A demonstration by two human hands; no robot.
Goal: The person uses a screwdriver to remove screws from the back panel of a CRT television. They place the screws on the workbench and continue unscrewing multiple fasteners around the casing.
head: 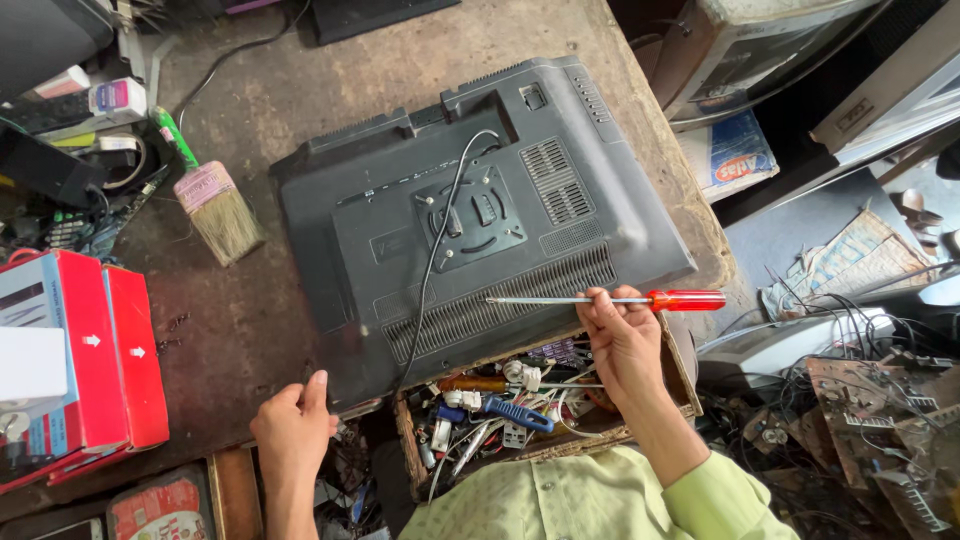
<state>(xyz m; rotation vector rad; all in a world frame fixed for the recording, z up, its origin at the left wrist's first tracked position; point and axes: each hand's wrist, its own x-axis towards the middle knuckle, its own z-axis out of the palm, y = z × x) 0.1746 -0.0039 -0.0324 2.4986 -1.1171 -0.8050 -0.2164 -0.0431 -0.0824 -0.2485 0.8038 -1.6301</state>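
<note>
A dark grey flat-screen television (560, 130) lies face down on a worn brown workbench (300, 90), its back panel up, with a thin cable (432, 250) running across it. My right hand (622, 340) holds a long screwdriver with a red handle (610, 299) by its shaft, lying level over the panel's near edge, tip pointing left. My left hand (293, 425) rests on the television's near left corner with fingers curled, holding nothing.
An open wooden drawer (520, 410) below the bench holds several tools and wires. A paintbrush (215, 205) lies left of the television. Red boxes (90, 350) stand at the left edge. Old sets, circuit boards and tangled wires (850, 390) crowd the right.
</note>
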